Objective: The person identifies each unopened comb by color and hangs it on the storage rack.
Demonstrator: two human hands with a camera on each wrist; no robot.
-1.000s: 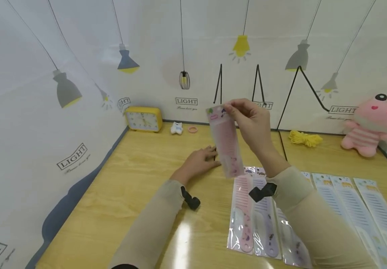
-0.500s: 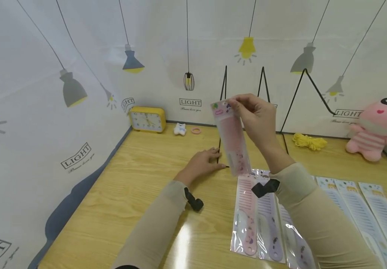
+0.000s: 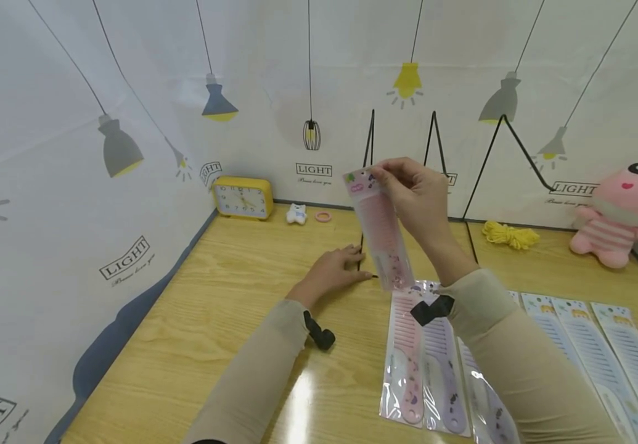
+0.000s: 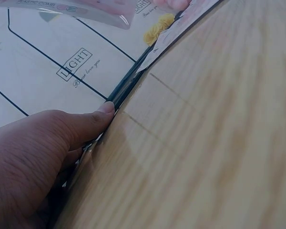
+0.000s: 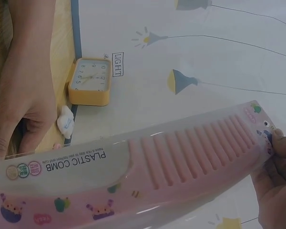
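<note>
Right hand (image 3: 418, 197) raised above wooden table (image 3: 230, 296), fingertips pinching top edge of packaged pink comb (image 3: 380, 231). Comb hangs near-vertical in air, long axis up-down, lower handle end tilted slightly right, over row of packaged combs (image 3: 424, 364) lying on table. Left hand (image 3: 332, 268) rests palm-down on table, fingers loosely extended, touching base of black wire stand (image 3: 367, 179).
</note>
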